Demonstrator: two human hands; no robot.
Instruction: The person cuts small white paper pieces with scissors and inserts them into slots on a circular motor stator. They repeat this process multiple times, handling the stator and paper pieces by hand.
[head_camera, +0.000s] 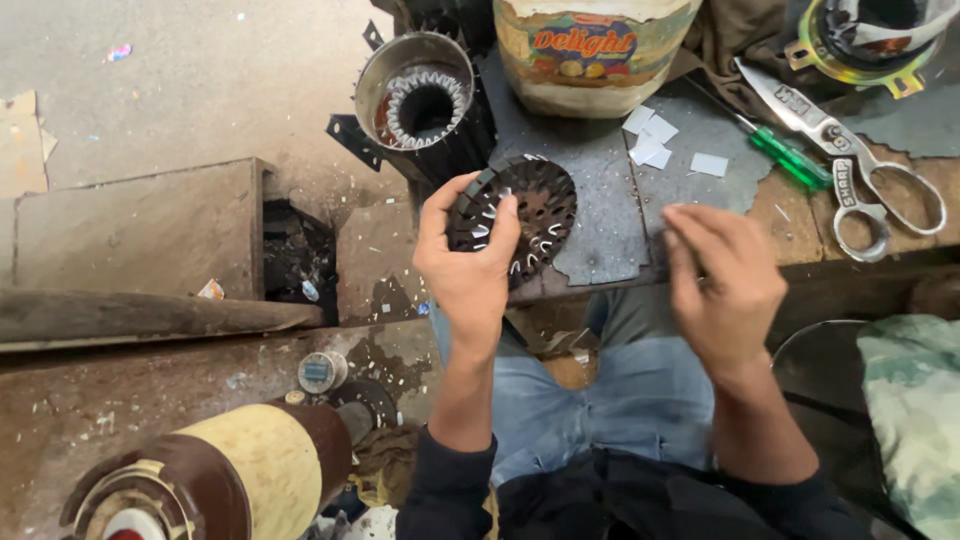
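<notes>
My left hand (468, 262) grips a round, dark slotted metal core (520, 215), a stator disc with white paper strips in several of its slots, and holds it tilted above the edge of a low workbench (600, 225). My right hand (722, 280) hovers to the right of the disc, its fingers loosely curled and blurred; I cannot tell whether they pinch anything. Small white paper pieces (655, 140) lie on the bench just beyond both hands.
A second stator in a metal housing (420, 100) stands at the bench's far left. A large printed tin (590, 50), a green-handled screwdriver (785, 150) and big metal scissors (850, 165) lie behind. A brown and cream cylinder (230, 480) rests at the lower left.
</notes>
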